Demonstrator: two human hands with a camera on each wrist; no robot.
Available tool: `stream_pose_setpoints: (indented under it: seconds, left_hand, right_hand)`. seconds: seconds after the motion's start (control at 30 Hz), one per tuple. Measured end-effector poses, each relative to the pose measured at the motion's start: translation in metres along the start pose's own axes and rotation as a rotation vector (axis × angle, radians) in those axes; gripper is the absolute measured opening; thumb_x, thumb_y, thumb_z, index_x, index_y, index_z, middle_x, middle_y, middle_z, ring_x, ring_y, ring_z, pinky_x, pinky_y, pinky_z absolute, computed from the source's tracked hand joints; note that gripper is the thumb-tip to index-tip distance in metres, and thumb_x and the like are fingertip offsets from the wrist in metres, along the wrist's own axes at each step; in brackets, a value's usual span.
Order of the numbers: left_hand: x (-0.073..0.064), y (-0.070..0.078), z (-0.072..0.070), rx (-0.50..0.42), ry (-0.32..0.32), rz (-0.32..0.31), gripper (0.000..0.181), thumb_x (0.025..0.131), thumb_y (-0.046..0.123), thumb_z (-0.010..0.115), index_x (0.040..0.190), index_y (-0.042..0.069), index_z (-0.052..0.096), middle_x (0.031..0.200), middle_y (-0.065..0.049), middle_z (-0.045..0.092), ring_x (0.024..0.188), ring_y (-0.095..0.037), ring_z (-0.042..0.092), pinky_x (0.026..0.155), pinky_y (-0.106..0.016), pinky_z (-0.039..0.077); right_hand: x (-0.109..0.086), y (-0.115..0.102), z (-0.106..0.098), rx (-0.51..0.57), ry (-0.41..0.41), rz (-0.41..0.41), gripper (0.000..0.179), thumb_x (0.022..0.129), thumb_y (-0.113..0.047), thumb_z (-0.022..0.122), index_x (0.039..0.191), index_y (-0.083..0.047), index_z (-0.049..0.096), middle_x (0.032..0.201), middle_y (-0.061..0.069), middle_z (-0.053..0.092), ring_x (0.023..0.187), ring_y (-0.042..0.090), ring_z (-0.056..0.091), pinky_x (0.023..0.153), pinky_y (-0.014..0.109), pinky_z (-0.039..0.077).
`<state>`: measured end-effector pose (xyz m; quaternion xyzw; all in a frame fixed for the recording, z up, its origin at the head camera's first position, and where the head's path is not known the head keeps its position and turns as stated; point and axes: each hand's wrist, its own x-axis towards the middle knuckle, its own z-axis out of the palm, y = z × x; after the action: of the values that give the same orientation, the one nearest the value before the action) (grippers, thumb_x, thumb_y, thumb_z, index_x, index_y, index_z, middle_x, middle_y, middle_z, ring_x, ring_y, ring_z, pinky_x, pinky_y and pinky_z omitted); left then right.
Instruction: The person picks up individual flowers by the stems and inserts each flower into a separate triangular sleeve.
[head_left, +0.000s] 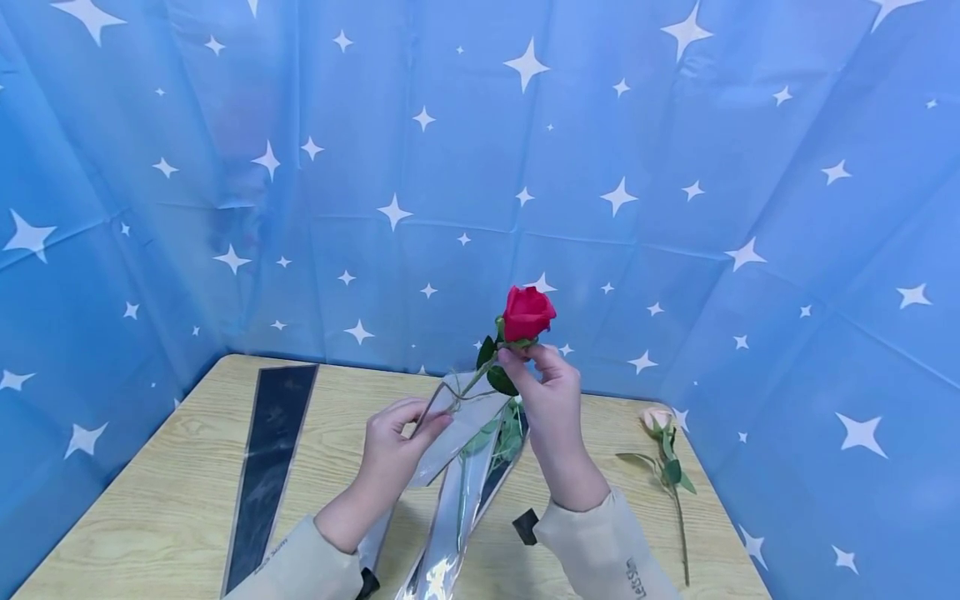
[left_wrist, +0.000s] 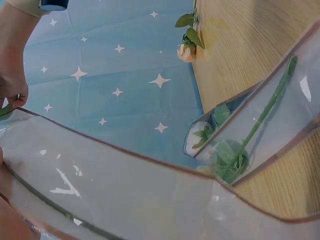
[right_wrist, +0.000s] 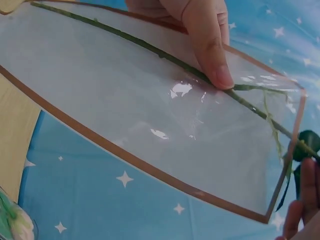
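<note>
A red rose (head_left: 528, 314) is held up over the table, its bloom at the upper right. My right hand (head_left: 557, 408) pinches its stem just beneath the bloom. The lower stem (right_wrist: 160, 55) lies inside a clear-fronted flower sleeve (right_wrist: 125, 110) with a brown border, and the bloom stands out past its wide end. With the thumb on the front, my left hand (head_left: 393, 446) grips the sleeve and the stem in it. The right wrist view shows that thumb (right_wrist: 220, 75) pressing the stem through the film. Leaves sit just outside the sleeve's edge.
Wrapped flowers in sleeves (head_left: 457, 508) lie on the table (head_left: 150, 508) below my hands. A long dark sleeve (head_left: 273, 467) lies at the left. On the right is a loose pale rose (head_left: 658, 419). A small black piece (head_left: 527, 527) lies by my right cuff. Starry blue cloth surrounds the table.
</note>
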<state>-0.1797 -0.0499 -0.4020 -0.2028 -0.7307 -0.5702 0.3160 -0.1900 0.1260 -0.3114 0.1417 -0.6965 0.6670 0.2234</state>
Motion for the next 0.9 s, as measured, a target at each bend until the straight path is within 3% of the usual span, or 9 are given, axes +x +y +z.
stream_pose_setpoints:
  seconds: [0.17,0.4,0.53,0.7,0.9]
  left_hand:
    - [0.0003,-0.0014,0.0005,-0.033,-0.049,-0.021,0.003,0.081,0.014,0.073,0.084,0.016,0.074,0.079,0.005,0.069,0.068,-0.006,0.056,0.061,-0.022,0.048]
    - [0.0002,0.0032,0.0,-0.088,-0.092,-0.131,0.003,0.082,0.009,0.072,0.084,0.007,0.073,0.082,-0.004,0.071,0.069,-0.004,0.055,0.06,-0.023,0.047]
    - [0.0004,0.0041,-0.0005,-0.086,-0.121,-0.162,0.002,0.082,0.004,0.071,0.082,0.002,0.072,0.078,-0.01,0.07,0.065,-0.004,0.05,0.055,-0.023,0.043]
    - [0.0002,0.0037,-0.0014,-0.095,-0.115,-0.207,0.005,0.083,0.013,0.072,0.085,0.008,0.073,0.075,-0.003,0.069,0.061,-0.005,0.047,0.05,-0.021,0.038]
    - [-0.0006,0.0022,-0.0018,-0.076,-0.039,-0.233,0.006,0.081,0.025,0.074,0.082,0.02,0.073,0.073,0.006,0.069,0.061,-0.008,0.05,0.052,-0.022,0.039]
  right_hand:
    - [0.0023,-0.0022,0.0007,-0.056,-0.027,-0.029,0.016,0.086,-0.01,0.068,0.097,0.002,0.069,0.09,-0.005,0.06,0.099,0.015,0.052,0.089,0.039,0.04]
    - [0.0032,-0.0052,0.0027,-0.098,-0.079,-0.036,0.014,0.088,-0.011,0.067,0.097,-0.001,0.069,0.096,0.0,0.06,0.103,0.015,0.053,0.091,0.039,0.041]
    - [0.0042,-0.0069,0.0036,-0.136,-0.111,-0.064,0.013,0.089,-0.013,0.065,0.097,-0.002,0.069,0.1,0.005,0.061,0.105,0.014,0.052,0.091,0.04,0.042]
    - [0.0043,-0.0076,0.0041,-0.166,-0.112,-0.081,0.013,0.089,-0.014,0.065,0.096,-0.004,0.069,0.099,0.007,0.061,0.102,0.014,0.053,0.089,0.039,0.042]
    - [0.0034,-0.0079,0.0043,-0.208,-0.089,-0.088,0.014,0.087,-0.017,0.069,0.096,-0.006,0.07,0.097,0.005,0.062,0.099,0.012,0.054,0.08,0.031,0.048]
